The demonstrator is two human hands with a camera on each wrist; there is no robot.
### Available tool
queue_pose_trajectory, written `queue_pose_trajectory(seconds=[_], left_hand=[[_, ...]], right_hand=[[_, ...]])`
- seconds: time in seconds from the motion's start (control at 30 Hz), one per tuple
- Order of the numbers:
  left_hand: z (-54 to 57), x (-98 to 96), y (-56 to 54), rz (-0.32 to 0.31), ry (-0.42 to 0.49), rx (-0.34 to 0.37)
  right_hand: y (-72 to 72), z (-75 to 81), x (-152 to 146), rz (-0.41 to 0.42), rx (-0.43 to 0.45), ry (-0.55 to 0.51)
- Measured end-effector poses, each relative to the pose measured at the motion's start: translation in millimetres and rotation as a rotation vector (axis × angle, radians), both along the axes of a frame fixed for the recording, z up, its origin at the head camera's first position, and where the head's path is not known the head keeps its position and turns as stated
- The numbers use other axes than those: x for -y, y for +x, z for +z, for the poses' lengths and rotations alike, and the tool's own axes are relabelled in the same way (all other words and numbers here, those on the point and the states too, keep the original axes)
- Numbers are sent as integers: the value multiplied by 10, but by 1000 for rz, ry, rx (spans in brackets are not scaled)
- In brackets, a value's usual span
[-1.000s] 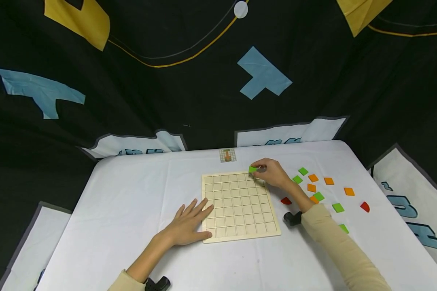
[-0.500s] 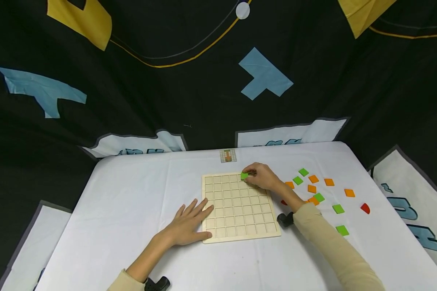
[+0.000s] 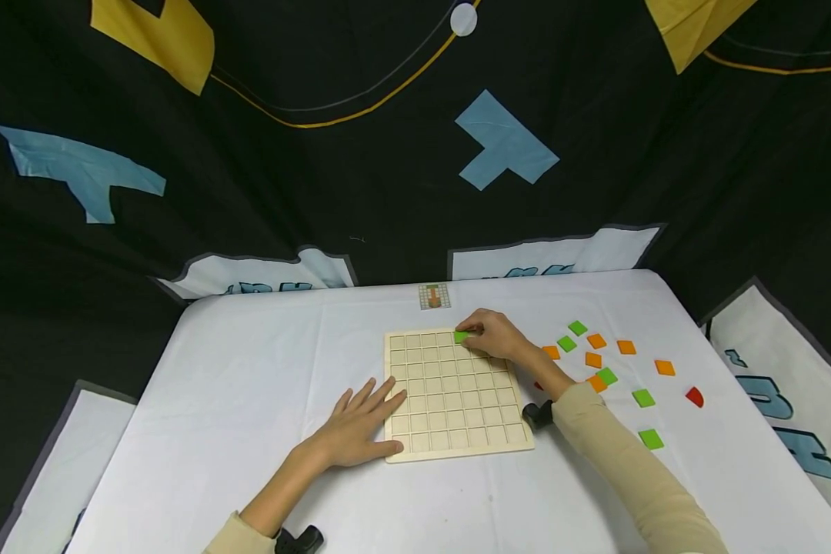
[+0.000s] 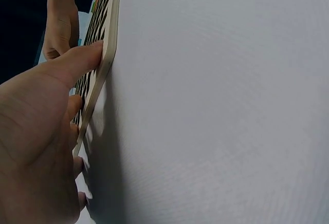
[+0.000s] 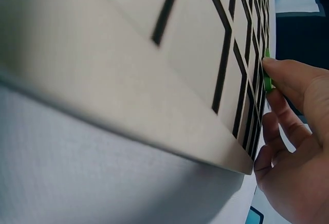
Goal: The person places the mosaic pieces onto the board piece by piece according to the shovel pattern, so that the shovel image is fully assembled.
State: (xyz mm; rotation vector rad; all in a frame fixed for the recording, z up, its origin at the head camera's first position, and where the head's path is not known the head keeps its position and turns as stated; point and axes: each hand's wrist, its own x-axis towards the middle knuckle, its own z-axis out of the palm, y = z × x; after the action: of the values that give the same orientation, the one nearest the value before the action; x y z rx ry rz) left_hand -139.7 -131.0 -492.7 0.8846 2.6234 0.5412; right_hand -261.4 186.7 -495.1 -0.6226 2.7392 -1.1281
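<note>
A pale wooden grid board lies flat on the white table. At its far edge, right of the middle, my right hand pinches a green square tile between thumb and fingers, right at a top-row cell. The right wrist view shows the green tile edge-on between the fingertips, against the board's surface. My left hand lies with fingers spread on the board's left edge. In the left wrist view its thumb presses the board's front corner.
Right of the board lie scattered green tiles, orange tiles and a red rounded piece. A second red piece is mostly hidden under the right forearm. A small printed pattern card lies beyond the board. A dark curtain hangs behind.
My right hand has moved left along the board's far edge with the green tile, bringing it down to a top-row cell. An orange tile by the wrist came into view. The left hand stayed put.
</note>
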Motion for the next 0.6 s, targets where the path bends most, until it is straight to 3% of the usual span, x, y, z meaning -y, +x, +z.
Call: queue_pose_trajectory(seconds=[0.6], left_hand=[[-9,-2,-6,1,0,2]], right_hand=[[-3,-13,15,-13,31,-10]])
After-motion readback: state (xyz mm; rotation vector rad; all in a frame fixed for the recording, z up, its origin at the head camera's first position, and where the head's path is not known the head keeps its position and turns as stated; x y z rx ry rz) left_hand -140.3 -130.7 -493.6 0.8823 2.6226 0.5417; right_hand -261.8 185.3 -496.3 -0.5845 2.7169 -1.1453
